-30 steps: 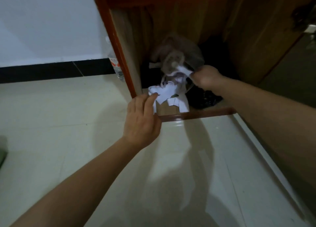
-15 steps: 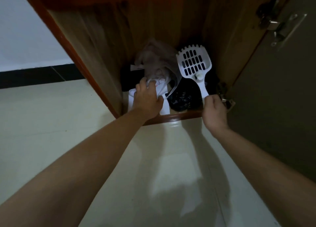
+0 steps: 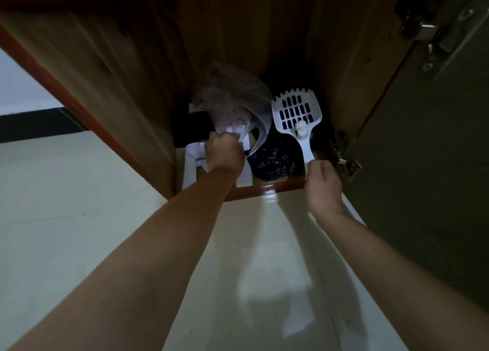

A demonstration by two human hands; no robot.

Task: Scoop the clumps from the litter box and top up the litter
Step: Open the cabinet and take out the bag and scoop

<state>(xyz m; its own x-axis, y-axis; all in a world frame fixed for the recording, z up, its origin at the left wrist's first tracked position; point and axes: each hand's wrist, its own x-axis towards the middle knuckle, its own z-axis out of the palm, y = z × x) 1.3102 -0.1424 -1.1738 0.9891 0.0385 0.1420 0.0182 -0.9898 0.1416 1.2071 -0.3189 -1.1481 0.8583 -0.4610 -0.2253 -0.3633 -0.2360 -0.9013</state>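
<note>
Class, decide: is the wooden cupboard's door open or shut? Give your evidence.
Open. The dark cupboard door stands swung aside, metal hinges exposed, and the white slotted plastic scoop inside shows.

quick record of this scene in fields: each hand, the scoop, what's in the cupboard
place: open wooden cupboard at floor level
left hand: grips a white bundle at the cupboard front
right hand: holds the end of the scoop handle
scoop: white, slotted, head pointing into the cupboard
also inside: clear bag, black bag
door: open, on the right
litter box: not in view
</note>
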